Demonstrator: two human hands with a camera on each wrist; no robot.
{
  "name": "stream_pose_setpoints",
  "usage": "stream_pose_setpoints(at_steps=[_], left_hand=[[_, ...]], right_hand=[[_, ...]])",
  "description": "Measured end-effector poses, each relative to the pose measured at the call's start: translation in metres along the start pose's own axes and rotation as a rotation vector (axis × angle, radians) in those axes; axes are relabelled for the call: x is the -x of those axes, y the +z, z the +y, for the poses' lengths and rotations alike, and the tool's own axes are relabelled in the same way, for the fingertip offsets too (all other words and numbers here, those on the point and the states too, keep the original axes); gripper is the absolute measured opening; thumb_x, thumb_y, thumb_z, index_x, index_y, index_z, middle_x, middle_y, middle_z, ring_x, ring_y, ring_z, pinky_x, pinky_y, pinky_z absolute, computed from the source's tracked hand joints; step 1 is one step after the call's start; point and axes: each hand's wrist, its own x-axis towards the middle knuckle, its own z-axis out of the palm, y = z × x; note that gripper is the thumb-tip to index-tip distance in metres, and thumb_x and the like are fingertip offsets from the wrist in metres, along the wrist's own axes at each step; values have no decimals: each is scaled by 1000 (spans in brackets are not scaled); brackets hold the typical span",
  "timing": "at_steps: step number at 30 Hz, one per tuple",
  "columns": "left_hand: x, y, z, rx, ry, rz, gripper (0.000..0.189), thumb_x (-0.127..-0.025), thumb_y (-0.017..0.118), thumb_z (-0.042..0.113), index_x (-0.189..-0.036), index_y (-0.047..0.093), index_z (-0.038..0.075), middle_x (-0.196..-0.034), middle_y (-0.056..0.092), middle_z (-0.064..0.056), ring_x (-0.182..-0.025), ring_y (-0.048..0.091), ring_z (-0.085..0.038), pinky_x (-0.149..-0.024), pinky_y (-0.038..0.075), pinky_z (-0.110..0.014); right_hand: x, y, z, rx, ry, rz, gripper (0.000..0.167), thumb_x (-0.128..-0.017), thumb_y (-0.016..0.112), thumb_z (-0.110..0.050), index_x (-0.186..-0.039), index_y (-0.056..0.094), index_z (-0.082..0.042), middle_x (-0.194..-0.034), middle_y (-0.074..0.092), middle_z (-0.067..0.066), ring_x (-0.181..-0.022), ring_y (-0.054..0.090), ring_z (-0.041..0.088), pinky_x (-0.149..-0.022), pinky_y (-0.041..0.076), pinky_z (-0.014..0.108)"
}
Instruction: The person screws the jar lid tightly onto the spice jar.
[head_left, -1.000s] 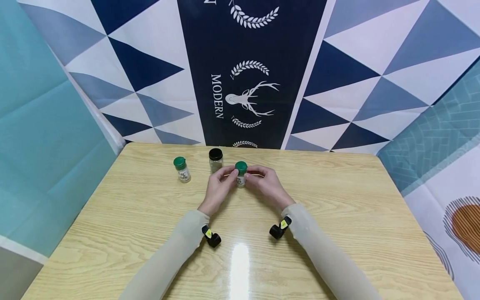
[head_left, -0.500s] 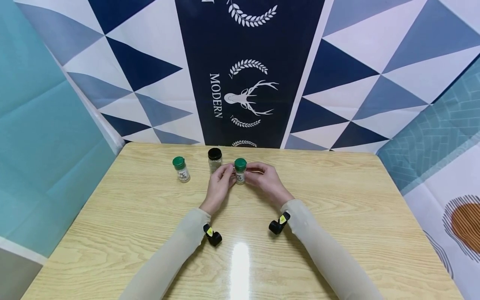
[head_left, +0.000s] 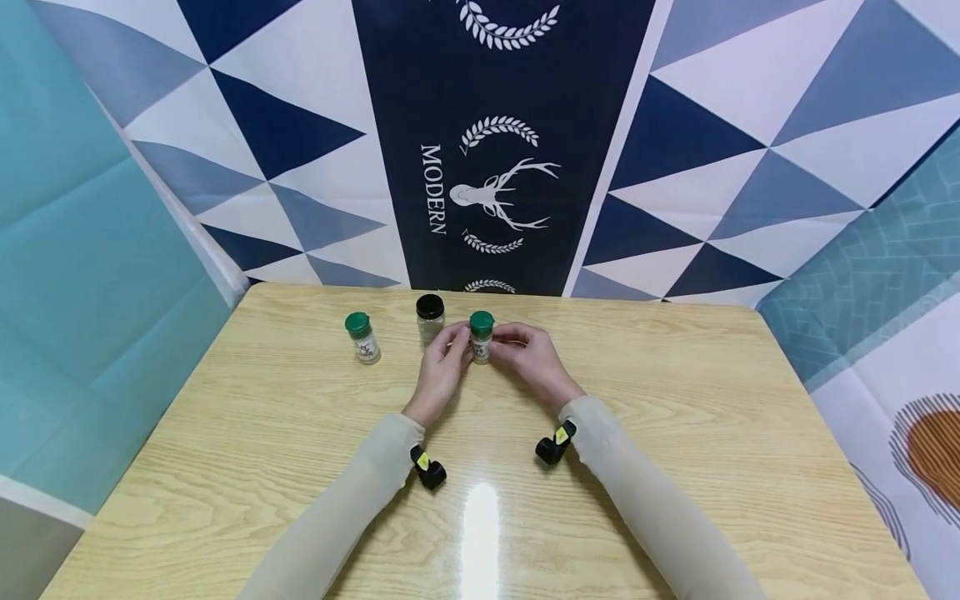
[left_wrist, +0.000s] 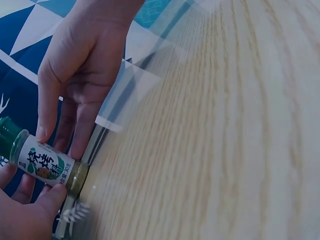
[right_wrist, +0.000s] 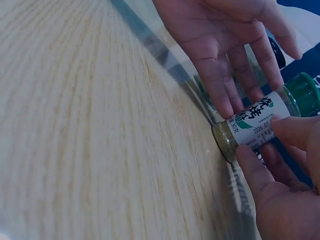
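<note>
A small clear seasoning jar (head_left: 481,348) with a green lid and a white label stands at the table's far side, between both hands. My right hand (head_left: 529,355) holds its right side, fingertips on the label and near the base in the right wrist view (right_wrist: 295,190). On the other side is my left hand (head_left: 442,358), with fairly straight fingers (right_wrist: 267,62) right at the jar's glass. The label carries dark characters and green print, and grainy contents show at the bottom. Beyond the left hand stands a black-lidded jar (head_left: 431,308), its lower part partly covered.
A second green-lidded jar (head_left: 364,340) stands farther left on the wooden table (head_left: 660,400). Behind the table's back edge hangs a patterned cloth (head_left: 495,83). Light blue cloth (head_left: 90,250) lines the left side.
The green-lidded jar between the hands has shifted slightly toward the back edge, beside the black-lidded jar. The left thumb has drawn back from its lid; the other jars stay put.
</note>
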Motion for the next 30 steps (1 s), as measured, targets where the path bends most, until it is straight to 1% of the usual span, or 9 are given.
stream_pose_setpoints(at_steps=[10,12,13,17,19,20,21,25,30], left_hand=[[0,7,1,-10,-16,-29,49,-111,46,32,-155,45,11,-161,42,-12,-141,50,-31,-112,48,-41],[0,8,1,-31,-14,-43,51,-111,46,35,-158,42,14,-164,39,-10,-143,48,-30,-113,47,-43],[-1,9,1,-55,-10,-49,52,-111,46,36,-159,40,15,-158,46,-12,-136,54,-28,-111,49,-41],[-3,8,1,-145,-1,-75,57,-111,43,43,-162,33,21,-163,41,-7,-140,50,-22,-112,48,-42],[-5,7,1,-169,3,-88,59,-111,42,44,-163,30,20,-165,38,-5,-143,46,-21,-113,46,-43],[-5,7,1,-168,1,-97,60,-111,41,44,-164,28,19,-170,27,-2,-151,36,-21,-117,43,-46],[-6,7,1,-166,-3,-104,61,-111,41,44,-164,27,17,-170,25,-2,-152,34,-23,-117,42,-46],[-5,4,1,-171,-25,-134,67,-112,40,44,-165,18,10,-171,21,-7,-155,30,-25,-119,39,-45],[5,-1,3,-283,-30,-171,74,-110,45,45,-165,13,7,-170,21,-11,-155,28,-26,-124,31,-42]], right_hand=[[-4,-2,-4,49,-11,35,30,-92,78,-16,-121,74,-8,-121,72,11,-114,65,21,-98,55,29],[-5,-2,-5,57,-7,43,30,-92,78,-17,-121,74,-8,-121,72,11,-113,65,21,-98,55,29],[-6,-1,-6,61,-7,48,30,-93,78,-16,-121,74,-7,-121,72,11,-113,65,21,-98,54,29],[-9,0,-7,69,-4,65,30,-93,78,-17,-121,73,-6,-122,72,14,-114,66,24,-100,54,33],[-10,0,-6,59,-1,72,31,-93,78,-17,-121,73,-5,-122,72,15,-115,66,25,-100,54,33],[-11,1,-6,54,2,75,31,-94,78,-17,-121,73,-5,-123,72,15,-115,66,25,-99,55,33],[-12,2,-5,50,4,76,31,-94,77,-17,-122,72,-5,-123,72,15,-116,66,25,-98,55,32],[-13,4,-3,13,17,77,32,-94,76,-13,-124,70,-3,-123,70,16,-113,67,24,-94,58,30],[-9,4,-2,-81,64,51,35,-96,72,-8,-129,65,2,-126,66,21,-110,66,23,-94,60,35]])
